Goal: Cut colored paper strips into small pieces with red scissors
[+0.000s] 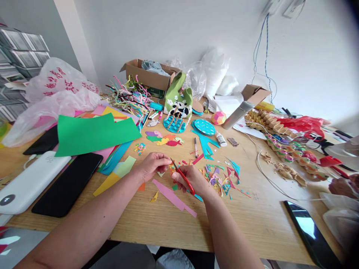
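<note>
My right hand (192,179) grips a pair of scissors (183,175) with red handles, its dark blades pointing up and left. The fingers of my left hand (153,166) are pinched together close to the blade tips; whatever they hold is too small to make out. Beneath both hands lie small coloured paper bits. A pink paper strip (174,196) and a small yellow scrap (154,197) rest just in front of them. Beyond my hands, several paper fish (168,140) in different colours lie flat, with a pile of tiny paper pieces (139,149) to their left.
Green paper (95,132) tops a stack at left, near a white power bank (30,183) and a black phone (70,185). Paper offcuts (220,177) lie right of my hands. Farther back stand a panda bag (179,102) and a grey bottle (238,115). A cable (265,175) crosses the right side.
</note>
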Demonstrator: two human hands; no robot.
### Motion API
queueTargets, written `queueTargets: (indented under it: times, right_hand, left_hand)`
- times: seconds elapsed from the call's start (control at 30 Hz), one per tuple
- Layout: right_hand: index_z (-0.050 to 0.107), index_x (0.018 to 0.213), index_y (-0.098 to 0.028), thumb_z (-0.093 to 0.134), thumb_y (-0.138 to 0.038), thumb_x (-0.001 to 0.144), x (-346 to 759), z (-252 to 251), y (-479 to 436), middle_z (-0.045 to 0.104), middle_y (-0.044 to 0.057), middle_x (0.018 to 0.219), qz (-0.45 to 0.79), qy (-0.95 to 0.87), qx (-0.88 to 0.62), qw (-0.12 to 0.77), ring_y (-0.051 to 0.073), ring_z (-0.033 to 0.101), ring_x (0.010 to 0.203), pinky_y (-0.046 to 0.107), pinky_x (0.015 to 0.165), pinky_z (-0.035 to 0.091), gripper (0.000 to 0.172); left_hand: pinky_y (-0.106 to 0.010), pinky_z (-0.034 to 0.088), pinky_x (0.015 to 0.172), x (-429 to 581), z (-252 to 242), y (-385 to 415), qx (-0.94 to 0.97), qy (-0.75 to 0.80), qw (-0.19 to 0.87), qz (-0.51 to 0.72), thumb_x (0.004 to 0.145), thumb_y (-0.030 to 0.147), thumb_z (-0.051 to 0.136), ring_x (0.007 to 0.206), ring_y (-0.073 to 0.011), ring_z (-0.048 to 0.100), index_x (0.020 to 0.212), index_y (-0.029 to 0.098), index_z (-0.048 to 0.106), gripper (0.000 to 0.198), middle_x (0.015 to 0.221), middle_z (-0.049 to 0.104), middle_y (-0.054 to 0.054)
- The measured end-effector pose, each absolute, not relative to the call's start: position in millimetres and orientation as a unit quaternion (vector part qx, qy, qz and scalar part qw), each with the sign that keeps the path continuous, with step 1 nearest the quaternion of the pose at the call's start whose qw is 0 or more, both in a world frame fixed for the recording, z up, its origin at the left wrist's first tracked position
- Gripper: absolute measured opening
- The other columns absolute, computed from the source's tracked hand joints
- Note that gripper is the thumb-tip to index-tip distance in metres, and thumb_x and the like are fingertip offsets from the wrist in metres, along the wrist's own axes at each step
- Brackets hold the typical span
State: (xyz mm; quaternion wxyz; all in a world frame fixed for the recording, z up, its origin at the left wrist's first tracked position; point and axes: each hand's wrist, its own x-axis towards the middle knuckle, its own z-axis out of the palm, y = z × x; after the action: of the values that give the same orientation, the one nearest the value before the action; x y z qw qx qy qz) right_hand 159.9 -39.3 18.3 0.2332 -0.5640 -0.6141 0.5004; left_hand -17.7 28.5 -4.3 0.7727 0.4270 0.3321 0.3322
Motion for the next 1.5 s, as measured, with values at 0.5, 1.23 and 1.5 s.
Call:
queueTargets:
  times: [0.5, 1.23, 1.5]
  right_hand:
    - [0.052, 0.061, -0.016, 0.060, -0.060, 0.079, 147, 19, -40, 0.059, 0.001, 0.049, 0.510, -0.582, -0.553, 0.309, 0.010, 0.050, 0.037, 0.019, 0.036, 0.034, 0.048]
    - [0.051, 0.061, -0.017, 0.063, -0.060, 0.076, 147, 19, -39, 0.059, 0.000, 0.049, 0.506, -0.582, -0.569, 0.285, 0.011, 0.050, 0.037, 0.020, 0.036, 0.034, 0.047]
    - [0.053, 0.064, -0.016, 0.065, -0.059, 0.074, 150, 20, -40, 0.060, 0.001, 0.052, 0.509, -0.588, -0.566, 0.273, 0.011, 0.053, 0.040, 0.020, 0.037, 0.035, 0.046]
  left_hand:
    - [-0.022, 0.041, 0.058, -9, -1, 16, 0.333, 0.244, 0.832, 0.371, 0.060, 0.022, 0.082, 0.059, -0.0088, 0.055, 0.070, 0.013, 0.067, 0.020, 0.063, 0.062, 0.000]
    - [-0.022, 0.038, 0.055, -9, -1, 17, 0.399, 0.307, 0.770, 0.393, 0.060, 0.024, 0.075, 0.055, -0.0083, 0.049, 0.064, 0.013, 0.061, 0.018, 0.059, 0.056, 0.002]
    - [-0.024, 0.038, 0.056, -10, -4, 19, 0.431, 0.305, 0.759, 0.381, 0.062, 0.024, 0.072, 0.055, -0.0094, 0.050, 0.066, 0.014, 0.063, 0.014, 0.059, 0.058, 0.001]
